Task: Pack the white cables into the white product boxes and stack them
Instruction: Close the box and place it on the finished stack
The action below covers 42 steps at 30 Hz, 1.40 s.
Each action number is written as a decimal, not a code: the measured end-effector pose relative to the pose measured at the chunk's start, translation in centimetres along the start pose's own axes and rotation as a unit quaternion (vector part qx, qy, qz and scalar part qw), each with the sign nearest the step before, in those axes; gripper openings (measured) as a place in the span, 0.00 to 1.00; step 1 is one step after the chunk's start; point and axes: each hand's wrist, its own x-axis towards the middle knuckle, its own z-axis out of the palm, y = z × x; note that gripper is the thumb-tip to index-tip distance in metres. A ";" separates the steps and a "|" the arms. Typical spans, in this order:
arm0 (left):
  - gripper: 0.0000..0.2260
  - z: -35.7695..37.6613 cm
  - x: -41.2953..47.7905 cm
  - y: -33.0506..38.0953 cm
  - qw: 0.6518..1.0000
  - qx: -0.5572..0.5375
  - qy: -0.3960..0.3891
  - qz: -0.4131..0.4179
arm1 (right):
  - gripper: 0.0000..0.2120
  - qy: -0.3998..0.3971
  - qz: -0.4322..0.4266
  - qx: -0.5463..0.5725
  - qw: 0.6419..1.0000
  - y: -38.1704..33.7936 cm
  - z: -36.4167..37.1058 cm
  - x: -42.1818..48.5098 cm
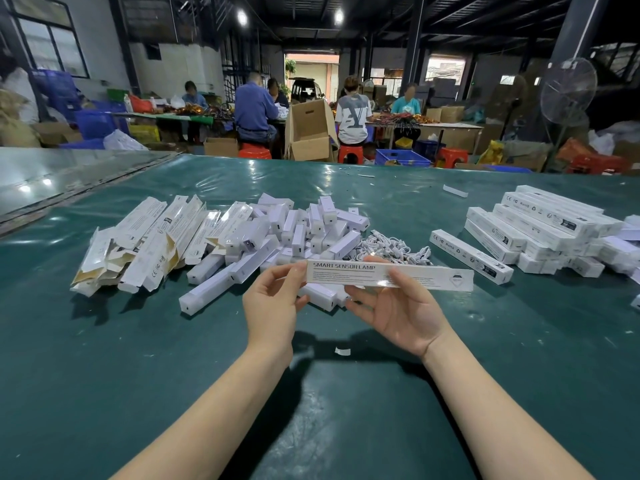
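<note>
1. Green table (346, 393): carries everything listed except the held box.
2. Stack of boxes (547, 226): on the table beyond and to the right of the held box.
3. Open cartons (145, 237) and white lamp units (294, 230): heaped beyond the held box, to its left.
4. White cables (391, 249): loose tangle on the table just beyond the held box, touched by neither hand. Judged soft, light and springy, best taken as a gathered bundle.
5. Held box (429, 277): long white carton, level above the table. Judged light, stiff lengthwise, thin-walled, glossy and slightly slippery, so grip the narrow edges or ends. Whether its ends are closed cannot be told.
6. Right hand (401, 306): grips the box near its middle, thumb (398, 275) on the printed face, fingers curled beneath. The right end projects free.
7. Left hand (273, 306): fingertips (298, 270) and thumb pinch the box's left end.
</note>
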 end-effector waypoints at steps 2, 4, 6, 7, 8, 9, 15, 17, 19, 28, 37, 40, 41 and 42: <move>0.07 0.0 0.1 0.0 1.000 -0.012 0.024 -0.007 | 0.23 -0.011 0.008 -0.017 1.000 0.2 0.2 0.1; 0.07 -0.1 0.1 0.0 0.999 -0.014 0.041 -0.009 | 0.23 -0.020 0.015 -0.025 0.999 0.3 0.2 0.2; 0.06 -0.1 0.1 0.0 0.999 -0.011 0.047 -0.009 | 0.23 -0.030 0.018 -0.025 0.999 0.3 0.2 0.1; 0.06 -0.1 0.1 0.0 0.999 -0.009 0.049 -0.009 | 0.24 -0.033 0.018 -0.024 0.999 0.3 0.2 0.0; 0.06 -0.1 0.1 0.0 0.999 -0.009 0.050 -0.007 | 0.24 -0.037 0.018 -0.024 0.999 0.2 0.2 -0.1; 0.06 -0.1 0.1 0.1 0.999 -0.010 0.053 -0.006 | 0.24 -0.042 0.017 -0.027 0.999 0.3 0.3 -0.1; 0.12 -0.3 0.3 0.2 0.996 0.054 0.060 0.046 | 0.25 -0.045 0.019 -0.033 0.998 0.7 0.5 0.2; 0.14 -0.4 0.4 0.5 0.991 0.098 0.048 0.079 | 0.25 -0.045 0.013 -0.022 0.999 0.6 0.4 0.2; 0.16 -0.5 0.5 0.9 0.988 0.122 0.030 0.094 | 0.25 -0.039 0.010 -0.017 0.999 0.6 0.3 0.2; 0.16 1.1 -1.4 1.0 0.973 -0.113 -0.177 -0.100 | 0.26 0.007 -0.027 0.001 1.000 0.5 0.6 0.2; 0.13 0.0 -0.7 -0.2 0.927 0.300 -0.222 -0.046 | 0.01 0.377 -0.154 -0.037 0.913 0.4 0.9 0.8; 0.11 -0.8 -0.3 -1.1 0.872 0.423 -0.239 0.065 | 0.08 0.461 -0.247 -0.216 0.824 -0.9 0.5 0.2; 0.18 -0.9 -0.3 -1.1 0.883 0.391 -0.252 0.057 | 0.08 0.451 -0.253 -0.236 0.823 -1.0 0.9 0.1; 0.24 -0.7 -0.4 -0.9 0.891 0.365 -0.263 0.054 | 0.07 0.432 -0.242 -0.230 0.838 -0.8 1.3 0.3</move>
